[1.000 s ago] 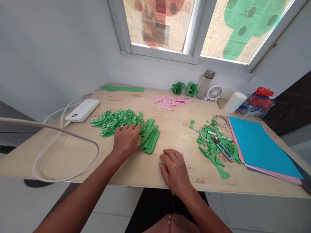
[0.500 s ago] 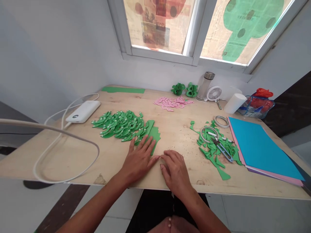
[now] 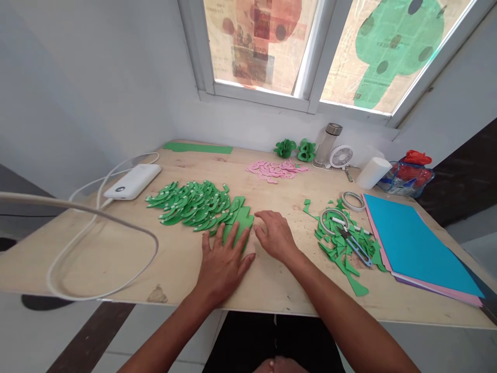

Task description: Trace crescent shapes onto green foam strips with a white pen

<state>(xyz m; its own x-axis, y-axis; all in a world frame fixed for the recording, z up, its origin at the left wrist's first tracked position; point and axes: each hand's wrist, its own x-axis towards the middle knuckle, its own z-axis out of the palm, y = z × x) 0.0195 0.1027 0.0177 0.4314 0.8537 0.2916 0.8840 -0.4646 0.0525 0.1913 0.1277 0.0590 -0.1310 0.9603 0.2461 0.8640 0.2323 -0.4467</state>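
My left hand (image 3: 223, 264) lies flat with its fingers spread, the fingertips resting on overlapping green paper strips (image 3: 243, 217). At the right edge of these strips is my right hand (image 3: 275, 233), its fingers loosely bent and the thumb apart. Nothing shows in it, and whether its fingertips touch the paper is unclear. Just left of the strips sits a heap of curved green paper pieces (image 3: 194, 202) with small white tabs at their ends. Part of the strips is hidden under my left fingers.
Green scraps (image 3: 353, 282) lie at right with snips (image 3: 357, 246), a pen and tape rolls (image 3: 353, 201). Coloured sheets (image 3: 419, 238) are stacked beyond. Pink cutouts (image 3: 277, 170), a bottle (image 3: 328, 145) and a fan (image 3: 341, 155) stand behind. A power bank (image 3: 134, 181) trails a cable at left.
My right hand has moved forward, away from me, to the right edge of the green strips. The left hand stays flat, turned slightly and a little closer to me. The view has tilted slightly.
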